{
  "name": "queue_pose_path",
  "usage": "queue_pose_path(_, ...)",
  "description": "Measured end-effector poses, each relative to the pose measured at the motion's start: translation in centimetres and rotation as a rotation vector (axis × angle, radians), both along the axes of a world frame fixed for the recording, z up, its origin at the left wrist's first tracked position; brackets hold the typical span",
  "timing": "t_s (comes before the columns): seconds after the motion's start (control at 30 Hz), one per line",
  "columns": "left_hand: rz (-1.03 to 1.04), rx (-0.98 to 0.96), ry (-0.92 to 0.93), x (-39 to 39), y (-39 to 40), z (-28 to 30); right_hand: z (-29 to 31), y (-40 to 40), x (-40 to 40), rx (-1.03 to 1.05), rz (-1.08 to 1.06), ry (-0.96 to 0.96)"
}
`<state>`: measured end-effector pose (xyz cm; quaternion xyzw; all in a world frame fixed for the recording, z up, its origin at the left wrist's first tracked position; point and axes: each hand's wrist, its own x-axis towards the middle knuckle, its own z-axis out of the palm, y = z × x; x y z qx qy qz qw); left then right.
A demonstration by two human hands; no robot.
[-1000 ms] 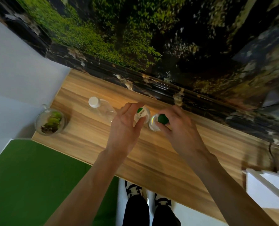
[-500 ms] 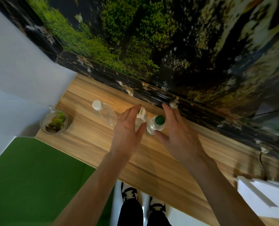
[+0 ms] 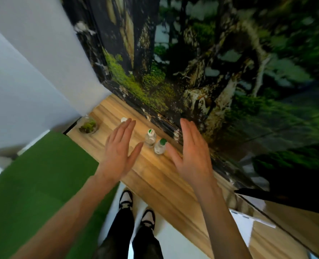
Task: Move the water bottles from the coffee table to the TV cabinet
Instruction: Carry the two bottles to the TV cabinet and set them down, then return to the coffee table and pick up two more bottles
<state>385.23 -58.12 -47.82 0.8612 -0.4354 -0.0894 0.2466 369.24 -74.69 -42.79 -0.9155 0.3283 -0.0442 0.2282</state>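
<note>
Two small clear water bottles stand upright side by side on the wooden TV cabinet (image 3: 155,176): one with a white-and-green cap (image 3: 150,137) and one with a green cap (image 3: 160,146). A third bottle with a white cap (image 3: 124,120) stands further left, mostly hidden behind my left hand. My left hand (image 3: 120,149) is raised, flat and open, left of the two bottles. My right hand (image 3: 191,153) is raised and open to their right. Neither hand touches a bottle.
A glass bowl with a green plant (image 3: 88,126) sits at the cabinet's left end. A large screen showing a forest (image 3: 220,71) stands along the cabinet's back. A white box (image 3: 245,227) lies at the right. Green carpet (image 3: 33,184) covers the floor on the left.
Both hands have let go of the two green-capped bottles and pulled back, fingers spread. The bottles stay standing on the cabinet. The camera has tilted up and back.
</note>
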Motion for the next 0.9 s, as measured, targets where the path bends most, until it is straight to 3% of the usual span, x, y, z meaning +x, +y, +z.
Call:
queue_pose_path(0.4,0.268,-0.227,-0.225,-7.5,13.9,19.5,17.8,9.0,-3.5,-0.154,0.181,-0.158)
queue_pose_path(0.7,0.647,-0.195,-0.391,-13.2,31.1,27.6,25.3,22.9,-0.8,-0.182,0.538,-0.441)
queue_pose_path(0.9,0.956,-0.146,-0.484,-21.9,45.3,30.7,28.3,36.8,-2.0,-0.201,0.829,-0.536)
